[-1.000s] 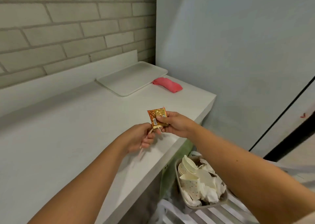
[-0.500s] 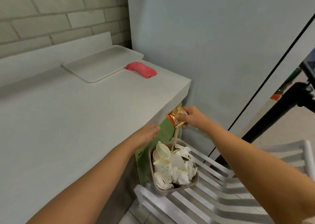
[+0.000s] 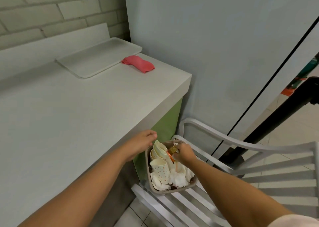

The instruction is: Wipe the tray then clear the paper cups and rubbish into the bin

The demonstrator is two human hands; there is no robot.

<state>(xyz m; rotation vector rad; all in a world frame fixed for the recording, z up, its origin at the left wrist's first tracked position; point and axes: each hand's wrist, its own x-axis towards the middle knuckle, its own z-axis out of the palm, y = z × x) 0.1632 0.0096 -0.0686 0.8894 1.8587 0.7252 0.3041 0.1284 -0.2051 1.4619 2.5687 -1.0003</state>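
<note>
One orange sachet (image 3: 170, 153) is pinched at the fingertips of the right hand (image 3: 183, 153), just above the paper cups (image 3: 159, 169) and crumpled tissue (image 3: 178, 179) in the bin (image 3: 194, 183). Its long axis is tilted, the lower end pointed down into the bin. The right arm is stretched forward and down, palm turned down. The left hand (image 3: 143, 141) is held relaxed, gripping nothing, over the table (image 3: 86, 114) edge.

Brick wall (image 3: 51, 10), white counter (image 3: 69, 114) — slatted white chair (image 3: 276, 175).
</note>
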